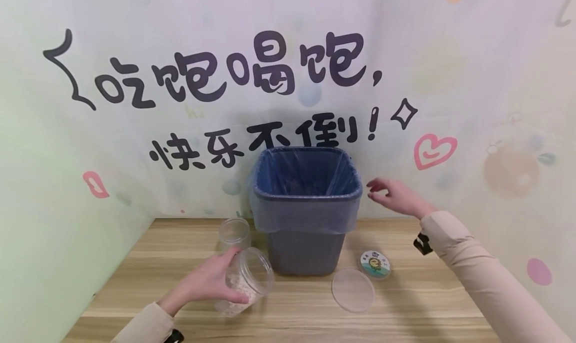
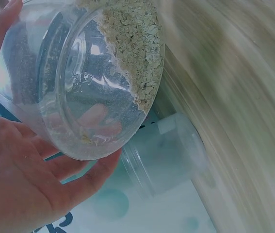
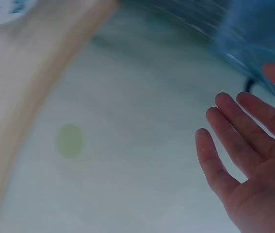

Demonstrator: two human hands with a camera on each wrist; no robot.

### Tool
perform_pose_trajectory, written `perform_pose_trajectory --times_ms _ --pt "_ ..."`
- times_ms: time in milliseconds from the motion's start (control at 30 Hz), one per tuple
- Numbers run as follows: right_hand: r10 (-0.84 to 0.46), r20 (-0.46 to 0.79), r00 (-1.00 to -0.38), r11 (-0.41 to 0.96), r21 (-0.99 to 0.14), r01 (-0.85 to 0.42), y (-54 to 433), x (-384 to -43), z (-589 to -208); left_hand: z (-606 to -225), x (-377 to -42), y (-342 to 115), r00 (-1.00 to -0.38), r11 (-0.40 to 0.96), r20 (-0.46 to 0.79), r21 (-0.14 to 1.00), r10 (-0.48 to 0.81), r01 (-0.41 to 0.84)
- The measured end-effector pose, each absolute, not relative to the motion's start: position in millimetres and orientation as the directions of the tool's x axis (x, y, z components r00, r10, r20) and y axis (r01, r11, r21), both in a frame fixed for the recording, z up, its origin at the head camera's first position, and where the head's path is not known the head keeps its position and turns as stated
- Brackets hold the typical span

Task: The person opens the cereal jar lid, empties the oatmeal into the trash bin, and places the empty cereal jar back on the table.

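Observation:
My left hand (image 1: 204, 280) grips a clear plastic jar (image 1: 257, 272) low over the table, thumb on the near side. The jar is tilted, its lidless mouth towards the bin. Pale, oat-like flakes (image 2: 132, 46) lie along one side within it. Just behind stands a second clear jar (image 1: 235, 231), partly covered by the first in the head view. A blue bin (image 1: 306, 255) with a translucent bag (image 1: 310, 215) folded over its rim stands in the middle. To its right, my right hand (image 1: 396, 197) hovers near the rim with fingers loosely extended, holding nothing.
On the wood-grain table (image 1: 180, 243), a clear round disc (image 1: 353, 290) lies in front of the bin's right side. Beside it is a round lid (image 1: 375, 264) with a printed label. A printed cloth backdrop (image 1: 472, 83) hangs close behind the bin.

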State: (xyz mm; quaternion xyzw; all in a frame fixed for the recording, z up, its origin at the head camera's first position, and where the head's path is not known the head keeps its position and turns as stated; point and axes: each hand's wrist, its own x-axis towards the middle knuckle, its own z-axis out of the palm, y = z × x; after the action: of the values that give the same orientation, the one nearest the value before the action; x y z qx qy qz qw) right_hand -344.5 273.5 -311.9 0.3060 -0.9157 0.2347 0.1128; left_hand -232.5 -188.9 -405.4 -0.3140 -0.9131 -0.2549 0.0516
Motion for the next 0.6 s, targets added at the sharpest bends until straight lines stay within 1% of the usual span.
perform_pose_trajectory --times_ms 133,300,433,600 --pt "-0.485 0.372 -0.791 0.684 -0.402 -0.609 262.4 -352.4 -290.6 -406.9 -231.7 -194.9 -0.797 0.672 0.28 0.43 0.536 0.603" --pt "-0.409 0.381 -0.829 0.699 -0.453 -0.553 249.6 -356.0 -270.6 -407.9 -229.7 -201.0 -0.799 0.673 0.297 0.432 0.523 0.601" --pt "-0.362 0.345 -0.866 0.714 -0.494 -0.495 243.1 -354.9 -257.0 -409.5 -229.4 -205.0 -0.799 0.671 0.308 0.433 0.516 0.601" --pt "-0.362 0.283 -0.888 0.757 -0.467 -0.457 235.8 -357.8 -249.9 -411.7 -231.2 -208.3 -0.8 0.668 0.318 0.44 0.509 0.6"
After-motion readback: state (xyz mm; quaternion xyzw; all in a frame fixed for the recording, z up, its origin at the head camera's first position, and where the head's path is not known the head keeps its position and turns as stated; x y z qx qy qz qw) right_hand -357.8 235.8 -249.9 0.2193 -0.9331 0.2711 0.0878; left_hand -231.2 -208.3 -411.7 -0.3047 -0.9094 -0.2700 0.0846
